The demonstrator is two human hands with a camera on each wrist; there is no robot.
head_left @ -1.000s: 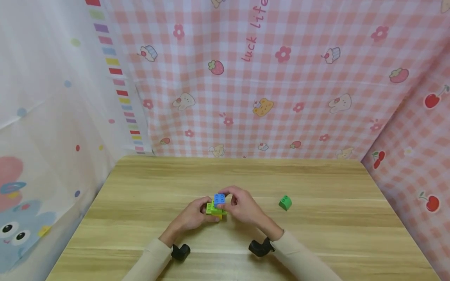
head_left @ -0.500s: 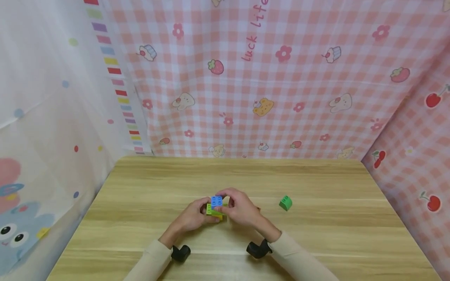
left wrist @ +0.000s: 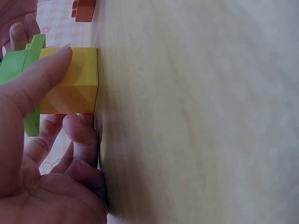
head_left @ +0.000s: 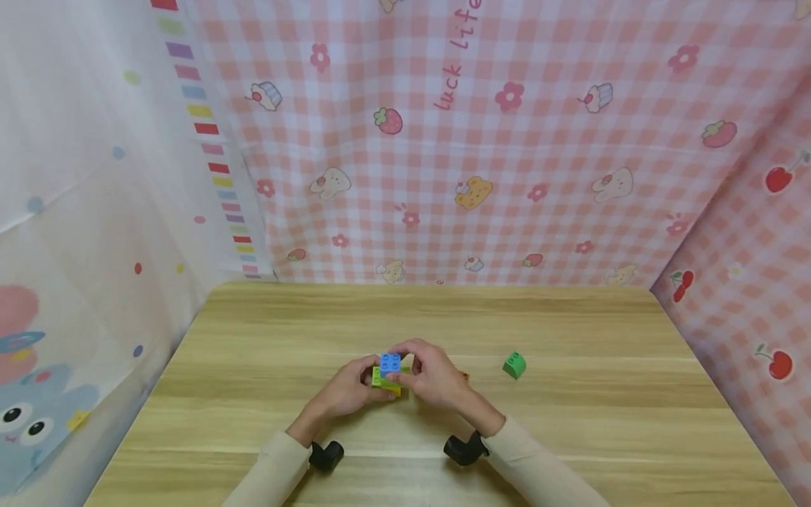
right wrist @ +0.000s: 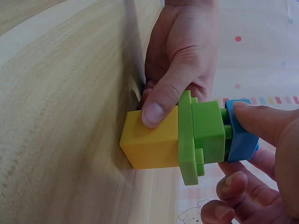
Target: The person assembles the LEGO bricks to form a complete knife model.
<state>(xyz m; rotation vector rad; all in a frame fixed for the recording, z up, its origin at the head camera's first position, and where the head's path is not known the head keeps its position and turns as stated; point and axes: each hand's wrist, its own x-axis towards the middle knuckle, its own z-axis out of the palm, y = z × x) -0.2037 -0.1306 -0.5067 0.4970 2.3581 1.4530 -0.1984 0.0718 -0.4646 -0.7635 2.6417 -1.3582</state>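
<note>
A small tower of toy building bricks stands on the wooden table in front of me. At its base is a yellow brick (right wrist: 152, 147), topped by a light green plate (right wrist: 188, 144) and a green brick (right wrist: 208, 135). My left hand (head_left: 345, 389) grips the yellow brick, thumb on one side and fingers on the other. Between thumb and fingers my right hand (head_left: 437, 377) pinches a blue brick (right wrist: 241, 133) at the tower's top. In the right wrist view the green brick's studs still show in a gap under the blue one.
To the right on the table (head_left: 602, 422) lies a green brick with a curved side (head_left: 515, 365). A reddish-brown brick (left wrist: 85, 11) sits beyond the tower, mostly hidden by the right hand in the head view. Patterned cloth (head_left: 443, 176) hangs behind the table.
My right hand has moved slightly left and down with the blue brick, bringing it over the green brick, then stayed nearly still. The left hand has kept its place.
</note>
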